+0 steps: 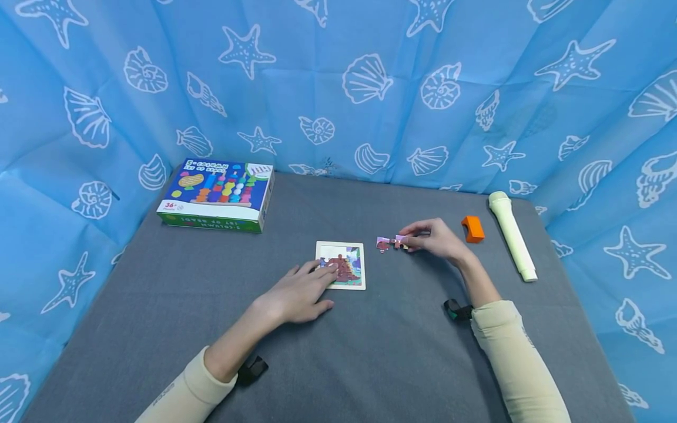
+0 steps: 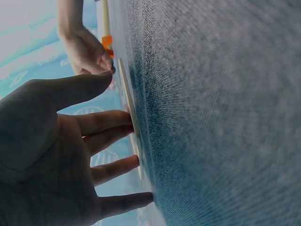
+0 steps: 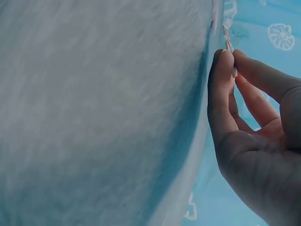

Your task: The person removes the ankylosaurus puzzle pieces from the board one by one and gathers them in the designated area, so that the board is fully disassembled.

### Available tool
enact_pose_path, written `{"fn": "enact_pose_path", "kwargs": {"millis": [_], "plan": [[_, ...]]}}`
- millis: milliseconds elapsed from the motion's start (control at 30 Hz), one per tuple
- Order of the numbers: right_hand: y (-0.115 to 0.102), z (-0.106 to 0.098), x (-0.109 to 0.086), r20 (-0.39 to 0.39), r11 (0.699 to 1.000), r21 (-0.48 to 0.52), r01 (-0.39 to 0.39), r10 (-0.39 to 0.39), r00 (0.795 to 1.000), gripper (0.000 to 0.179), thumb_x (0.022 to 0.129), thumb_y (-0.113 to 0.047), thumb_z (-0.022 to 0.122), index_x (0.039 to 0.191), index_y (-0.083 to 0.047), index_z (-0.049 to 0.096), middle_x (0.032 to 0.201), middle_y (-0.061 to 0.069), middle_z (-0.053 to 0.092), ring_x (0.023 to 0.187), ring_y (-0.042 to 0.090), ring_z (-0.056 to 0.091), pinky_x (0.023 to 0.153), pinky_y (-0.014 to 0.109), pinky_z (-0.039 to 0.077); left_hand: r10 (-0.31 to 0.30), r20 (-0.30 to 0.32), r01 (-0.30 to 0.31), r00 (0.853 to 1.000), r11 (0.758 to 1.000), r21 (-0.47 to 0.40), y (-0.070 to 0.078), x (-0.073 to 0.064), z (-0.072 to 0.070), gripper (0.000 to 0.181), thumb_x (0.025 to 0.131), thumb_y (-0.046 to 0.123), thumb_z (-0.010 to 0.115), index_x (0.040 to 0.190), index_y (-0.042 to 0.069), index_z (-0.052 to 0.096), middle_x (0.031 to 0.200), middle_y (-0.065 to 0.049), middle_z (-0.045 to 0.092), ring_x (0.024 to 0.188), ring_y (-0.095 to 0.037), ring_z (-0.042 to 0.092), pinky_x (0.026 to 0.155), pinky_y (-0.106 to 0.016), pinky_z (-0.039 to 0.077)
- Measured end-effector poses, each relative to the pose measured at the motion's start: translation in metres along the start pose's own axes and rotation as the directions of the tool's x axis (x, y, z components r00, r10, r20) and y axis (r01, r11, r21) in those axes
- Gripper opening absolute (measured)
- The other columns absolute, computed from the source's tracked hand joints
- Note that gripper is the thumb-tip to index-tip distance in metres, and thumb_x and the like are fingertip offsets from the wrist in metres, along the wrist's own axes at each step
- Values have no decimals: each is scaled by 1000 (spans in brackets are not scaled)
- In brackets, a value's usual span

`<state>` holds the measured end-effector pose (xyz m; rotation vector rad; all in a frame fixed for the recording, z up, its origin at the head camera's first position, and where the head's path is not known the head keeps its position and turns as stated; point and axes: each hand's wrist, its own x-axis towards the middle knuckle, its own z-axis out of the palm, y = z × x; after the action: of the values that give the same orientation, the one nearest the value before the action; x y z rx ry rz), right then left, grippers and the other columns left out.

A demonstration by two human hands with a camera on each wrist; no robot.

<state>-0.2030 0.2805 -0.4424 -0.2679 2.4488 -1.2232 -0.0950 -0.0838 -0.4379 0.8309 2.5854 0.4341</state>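
Observation:
A small jigsaw puzzle in a pale wooden tray (image 1: 362, 264) lies mid-table, showing a reddish-brown picture with a bare area at its upper left. My left hand (image 1: 298, 295) rests its fingertips on the tray's lower left part, fingers extended; in the left wrist view they touch along the tray edge (image 2: 127, 92). To the right of the tray, my right hand (image 1: 435, 239) pinches a pink and brown puzzle piece (image 1: 400, 241) between thumb and fingers. The right wrist view has this thin piece (image 3: 228, 41) edge-on. Just left of it lies another pink puzzle piece (image 1: 382, 243).
An orange arch-shaped block (image 1: 474, 230) lies right of my right hand, with a pale yellow-green microphone-shaped stick (image 1: 512, 235) beyond it. A bead toy box (image 1: 217, 194) sits at the back left. A blue shell-print curtain (image 1: 338, 88) hangs around the grey table.

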Motion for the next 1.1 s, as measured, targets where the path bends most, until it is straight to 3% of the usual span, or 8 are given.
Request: {"fn": "enact_pose_path", "kwargs": {"millis": [200, 500, 800, 933, 1100], "plan": [[6, -1, 2, 22, 1000, -7, 1, -1, 1000, 28, 107, -9, 68, 131, 4, 74, 121, 27, 75, 88, 13, 73, 82, 23, 65, -4, 2, 4, 1000, 1000, 0, 0, 0, 0, 61, 111, 38, 63, 165, 15, 48, 178, -2, 38, 168, -37, 28, 132, -68, 30], [4, -1, 1, 26, 995, -67, 72, -71, 997, 25, 104, -7, 73, 125, 5, 77, 117, 27, 78, 88, 16, 73, 79, 24, 66, -4, 0, 4, 1000, 1000, -8, -1, 1, 1, 61, 111, 38, 63, 165, 15, 48, 177, -3, 39, 168, -36, 27, 132, -68, 29], [0, -10, -4, 2, 989, -141, 41, -41, 999, 27, 104, -12, 74, 125, 3, 78, 118, 25, 79, 89, 18, 74, 79, 24, 62, 2, 2, -2, 1000, 1000, -10, -1, 0, 0, 61, 111, 38, 63, 165, 15, 47, 178, -3, 38, 168, -37, 28, 132, -68, 29], [0, -12, -4, -1, 991, -131, 38, -39, 999, 29, 104, -14, 74, 126, 4, 77, 120, 26, 78, 90, 19, 74, 78, 25, 63, 1, 5, -1, 1000, 1000, -12, -1, 0, -1, 61, 111, 38, 62, 166, 15, 47, 178, -3, 38, 168, -36, 27, 132, -68, 29], [-5, -7, -4, 8, 998, -50, 44, -43, 999, 29, 105, -12, 73, 127, 5, 76, 123, 27, 78, 91, 18, 77, 83, 28, 67, -4, 8, 4, 1000, 1000, -16, 0, -1, -2, 62, 111, 39, 63, 165, 15, 48, 178, -3, 38, 168, -36, 27, 132, -69, 28]]}}
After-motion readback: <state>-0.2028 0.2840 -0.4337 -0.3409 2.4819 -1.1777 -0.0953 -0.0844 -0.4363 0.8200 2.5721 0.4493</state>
